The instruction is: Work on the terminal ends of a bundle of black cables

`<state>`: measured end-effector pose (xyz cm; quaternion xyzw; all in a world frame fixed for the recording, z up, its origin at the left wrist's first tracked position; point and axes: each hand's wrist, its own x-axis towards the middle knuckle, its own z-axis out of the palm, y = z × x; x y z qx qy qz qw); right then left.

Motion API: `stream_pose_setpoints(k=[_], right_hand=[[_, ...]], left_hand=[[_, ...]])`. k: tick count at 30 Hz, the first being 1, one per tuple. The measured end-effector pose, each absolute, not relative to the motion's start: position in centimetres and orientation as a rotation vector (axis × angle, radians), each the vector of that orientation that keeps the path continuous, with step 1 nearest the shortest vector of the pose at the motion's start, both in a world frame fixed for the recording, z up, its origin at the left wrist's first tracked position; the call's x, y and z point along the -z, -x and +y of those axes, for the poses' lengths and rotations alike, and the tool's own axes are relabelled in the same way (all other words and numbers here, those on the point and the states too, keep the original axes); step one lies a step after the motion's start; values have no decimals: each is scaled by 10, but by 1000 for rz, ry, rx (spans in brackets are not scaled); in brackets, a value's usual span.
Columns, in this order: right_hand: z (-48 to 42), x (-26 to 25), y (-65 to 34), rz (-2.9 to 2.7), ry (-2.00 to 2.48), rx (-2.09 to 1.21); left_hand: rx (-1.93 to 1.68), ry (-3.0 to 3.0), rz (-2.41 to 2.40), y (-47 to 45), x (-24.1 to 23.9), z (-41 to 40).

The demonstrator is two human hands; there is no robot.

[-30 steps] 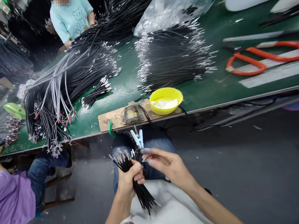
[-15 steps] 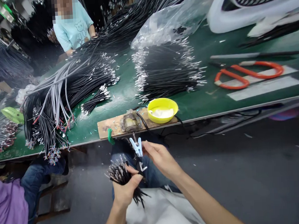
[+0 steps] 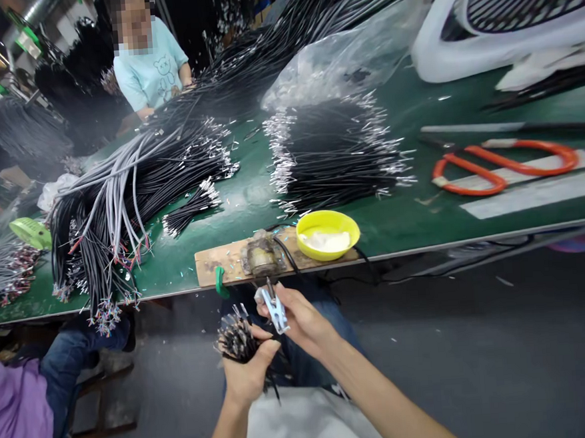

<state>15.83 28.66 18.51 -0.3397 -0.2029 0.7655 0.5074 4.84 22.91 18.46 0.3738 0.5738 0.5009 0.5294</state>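
Observation:
My left hand (image 3: 247, 375) is closed around a bundle of short black cables (image 3: 237, 339), their stripped, silvery ends pointing up. Some cable tails poke out below the fist. Just right of it, my right hand (image 3: 302, 318) has its fingers closed about a light blue clothespin (image 3: 277, 311), which sits by the thin metal shaft of a small motor (image 3: 260, 256). The clothespin hides part of the fingers. That motor is fixed on a wooden board (image 3: 215, 266) at the table's front edge.
Beside the motor, a yellow bowl (image 3: 328, 236) holds white material. Behind lie a stack of black cables (image 3: 332, 153), a smaller bundle (image 3: 191, 207) and grey cables (image 3: 129, 170). Orange-handled scissors (image 3: 499, 168) and a white fan (image 3: 441, 48) are at right. Two people sit nearby.
My right hand has moved in from beside the clothespin and closed its fingers about it. The clothespin is turned and slightly lower. My left hand keeps the cable bundle. The whole view has shifted slightly.

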Motion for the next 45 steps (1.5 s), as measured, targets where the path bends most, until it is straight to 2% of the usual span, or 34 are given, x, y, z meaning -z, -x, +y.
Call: stream_pose_setpoints(k=[14,24,32,45], right_hand=[[279,-173,-158,-379,848,-1939],[247,-143,-171,-704,1133,-1742],[248,-145,-175,-886,1237,-1584],[244,-140,-172,-960,1284,-1527]], left_hand=[[-1126,-851,1360,-50,-179,226],[-1125,-732,1374,-48,-168,212],[-1109,-484,1329,-52,-160,207],[-1027,-402,1278,-51,-144,201]])
